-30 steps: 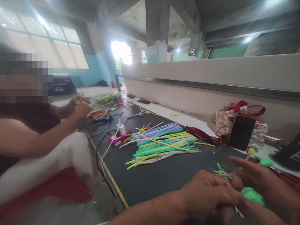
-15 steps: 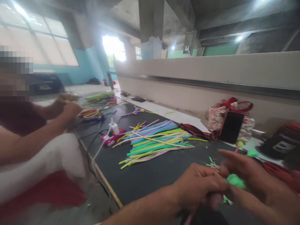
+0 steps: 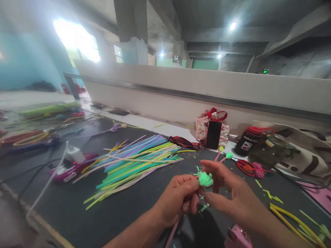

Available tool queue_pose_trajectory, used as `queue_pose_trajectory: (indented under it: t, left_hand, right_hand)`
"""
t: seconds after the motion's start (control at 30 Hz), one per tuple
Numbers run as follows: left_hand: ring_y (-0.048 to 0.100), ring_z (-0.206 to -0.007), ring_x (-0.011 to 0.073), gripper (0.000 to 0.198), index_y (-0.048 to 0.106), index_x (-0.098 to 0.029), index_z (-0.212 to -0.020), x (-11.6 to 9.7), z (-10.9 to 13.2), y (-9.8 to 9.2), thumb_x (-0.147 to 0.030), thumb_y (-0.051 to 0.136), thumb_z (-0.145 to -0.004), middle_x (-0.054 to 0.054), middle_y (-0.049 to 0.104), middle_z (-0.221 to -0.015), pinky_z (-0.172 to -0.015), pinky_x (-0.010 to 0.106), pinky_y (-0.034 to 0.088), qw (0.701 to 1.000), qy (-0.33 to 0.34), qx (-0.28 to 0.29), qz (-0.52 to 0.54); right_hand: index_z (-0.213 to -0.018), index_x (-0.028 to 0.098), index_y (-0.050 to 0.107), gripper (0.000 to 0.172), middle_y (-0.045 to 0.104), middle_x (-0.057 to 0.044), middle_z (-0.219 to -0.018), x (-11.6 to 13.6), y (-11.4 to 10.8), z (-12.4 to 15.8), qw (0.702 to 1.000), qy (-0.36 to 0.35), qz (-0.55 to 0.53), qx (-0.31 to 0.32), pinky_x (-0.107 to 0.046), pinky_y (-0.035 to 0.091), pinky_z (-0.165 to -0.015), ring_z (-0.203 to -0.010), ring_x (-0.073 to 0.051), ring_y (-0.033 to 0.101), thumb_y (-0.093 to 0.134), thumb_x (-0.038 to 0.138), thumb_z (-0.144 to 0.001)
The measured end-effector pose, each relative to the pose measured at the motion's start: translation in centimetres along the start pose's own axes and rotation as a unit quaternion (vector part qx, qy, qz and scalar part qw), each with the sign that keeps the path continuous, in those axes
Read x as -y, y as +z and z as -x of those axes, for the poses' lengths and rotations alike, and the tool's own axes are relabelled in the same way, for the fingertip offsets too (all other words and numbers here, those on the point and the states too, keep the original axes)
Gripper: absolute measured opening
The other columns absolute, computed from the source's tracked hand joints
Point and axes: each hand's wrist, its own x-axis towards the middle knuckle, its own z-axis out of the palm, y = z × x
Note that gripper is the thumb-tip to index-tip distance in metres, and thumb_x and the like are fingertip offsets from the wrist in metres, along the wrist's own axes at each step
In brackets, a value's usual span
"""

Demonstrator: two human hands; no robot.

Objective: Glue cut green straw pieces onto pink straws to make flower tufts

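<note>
My left hand (image 3: 178, 194) pinches a pink fuzzy stem (image 3: 172, 234) just below a bright green fluffy flower head (image 3: 206, 179), made of what looks like pipe cleaner. Around the flower's right side my right hand (image 3: 230, 194) is curved, thumb and fingers apart. Short green offcuts (image 3: 204, 207) lie on the dark table under my hands. Left of them spreads a pile of long pastel pipe cleaners (image 3: 137, 158). Beyond my right hand rest another green-headed stem (image 3: 228, 155) and red-handled pliers (image 3: 244, 167), beside a pink fuzzy piece (image 3: 258, 170).
At the left sits a magenta power strip (image 3: 74, 168) with a white plug and cables. Toward the back stand a phone (image 3: 213, 135), a patterned bag (image 3: 199, 126), a black bottle (image 3: 244, 146) and a glass jar (image 3: 274, 151). Yellow pipe cleaners (image 3: 294, 222) lie at right.
The view has swung right, and the co-worker at left is out of it. My right hand's fingers have drawn back from the green flower, which now shows fully; my left hand keeps its pinch.
</note>
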Motion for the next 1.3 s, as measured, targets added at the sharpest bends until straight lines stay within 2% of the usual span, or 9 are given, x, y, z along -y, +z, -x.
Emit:
queue_pose_trajectory:
  t: [0.27, 0.4, 0.5, 0.57, 0.87, 0.97, 1.07, 1.17, 1.3]
  left_hand:
    - [0.025, -0.025, 0.0017, 0.028, 0.048, -0.015, -0.058, 0.3, -0.2, -0.4, -0.038, 0.051, -0.072, -0.003, 0.051, -0.036, -0.032, 0.017, 0.013, 0.997, -0.008, 0.03, -0.069]
    - [0.032, -0.028, 0.0033, 0.041, 0.052, -0.012, -0.055, 0.3, -0.3, -0.6, -0.046, 0.045, -0.075, 0.0, 0.052, -0.04, -0.03, 0.017, 0.016, 0.992, -0.033, 0.022, -0.118]
    - [0.043, -0.033, 0.0062, 0.039, 0.057, -0.011, -0.069, 0.1, -0.4, -0.5, -0.047, 0.044, -0.075, 0.002, 0.059, -0.05, -0.03, 0.016, 0.024, 0.996, -0.04, -0.007, -0.082]
    - [0.046, -0.034, 0.0063, 0.03, 0.056, -0.012, -0.074, -0.2, -0.3, -0.4, -0.041, 0.049, -0.073, 0.001, 0.06, -0.054, -0.03, 0.015, 0.027, 0.998, -0.051, -0.015, -0.047]
    - [0.042, -0.032, 0.0024, 0.021, 0.054, -0.012, -0.065, -0.2, -0.5, -0.6, -0.032, 0.061, -0.067, -0.001, 0.058, -0.05, -0.031, 0.012, 0.028, 0.994, -0.108, -0.02, -0.026]
    - [0.042, -0.034, 0.003, 0.02, 0.052, -0.012, -0.063, 0.1, -0.7, -0.9, -0.03, 0.061, -0.067, -0.001, 0.058, -0.051, -0.031, 0.012, 0.031, 0.995, -0.09, -0.035, -0.009]
    - [0.044, -0.037, 0.0037, 0.02, 0.051, -0.013, -0.065, 0.0, -0.7, -0.9, -0.03, 0.062, -0.067, -0.001, 0.059, -0.054, -0.032, 0.013, 0.033, 0.996, -0.058, -0.062, 0.001]
    - [0.045, -0.039, 0.0038, 0.018, 0.049, -0.013, -0.065, -0.3, -0.5, -0.7, -0.026, 0.062, -0.068, -0.001, 0.06, -0.056, -0.034, 0.012, 0.035, 0.995, -0.025, -0.098, 0.005]
    - [0.048, -0.041, 0.0045, 0.016, 0.049, -0.014, -0.067, -0.8, -0.1, -0.5, -0.025, 0.061, -0.069, 0.0, 0.061, -0.057, -0.037, 0.013, 0.037, 0.992, -0.001, -0.122, 0.022]
  right_hand:
    - [-0.115, 0.022, 0.044, 0.048, 0.061, -0.001, -0.091, -0.2, 0.3, -0.4, 0.999, -0.03, 0.002, 0.025, -0.027, 0.047, -0.068, -0.079, -0.015, 0.059, 0.05, 0.008, -0.07]
    - [-0.116, 0.023, 0.043, 0.048, 0.062, -0.001, -0.089, -0.6, 0.7, -0.5, 0.998, -0.053, 0.02, 0.018, -0.026, 0.047, -0.067, -0.079, -0.015, 0.06, 0.049, 0.008, -0.07]
    - [-0.115, 0.022, 0.043, 0.046, 0.061, -0.001, -0.09, -1.1, 0.7, -0.6, 0.999, -0.029, 0.02, 0.009, -0.024, 0.048, -0.062, -0.077, -0.014, 0.06, 0.047, 0.01, -0.071]
    - [-0.114, 0.022, 0.045, 0.044, 0.06, -0.001, -0.089, -1.5, 0.6, -0.7, 0.999, -0.02, 0.028, -0.003, -0.027, 0.048, -0.066, -0.078, -0.015, 0.06, 0.048, 0.011, -0.071]
    - [-0.115, 0.02, 0.046, 0.05, 0.06, -0.004, -0.099, -2.8, 0.5, -0.8, 1.0, -0.002, 0.005, 0.011, -0.032, 0.048, -0.074, -0.084, -0.017, 0.059, 0.052, 0.011, -0.067]
    - [-0.118, 0.021, 0.043, 0.053, 0.057, -0.006, -0.108, -3.4, 0.0, -0.5, 1.0, -0.003, 0.002, -0.007, -0.032, 0.047, -0.074, -0.085, -0.017, 0.058, 0.052, 0.011, -0.067]
    - [-0.115, 0.022, 0.044, 0.045, 0.058, -0.006, -0.109, -4.1, -0.6, 0.0, 0.999, 0.034, 0.003, -0.043, -0.031, 0.048, -0.071, -0.089, -0.018, 0.058, 0.05, 0.015, -0.071]
    - [-0.11, 0.022, 0.049, 0.035, 0.061, -0.005, -0.099, -4.7, -0.9, 0.7, 0.996, 0.055, 0.024, -0.06, -0.028, 0.049, -0.066, -0.083, -0.018, 0.06, 0.049, 0.02, -0.075]
    - [-0.1, 0.023, 0.058, 0.026, 0.065, -0.001, -0.084, -5.7, -0.9, 3.0, 0.994, 0.021, 0.088, -0.062, -0.023, 0.05, -0.059, -0.069, -0.015, 0.062, 0.049, 0.026, -0.076]
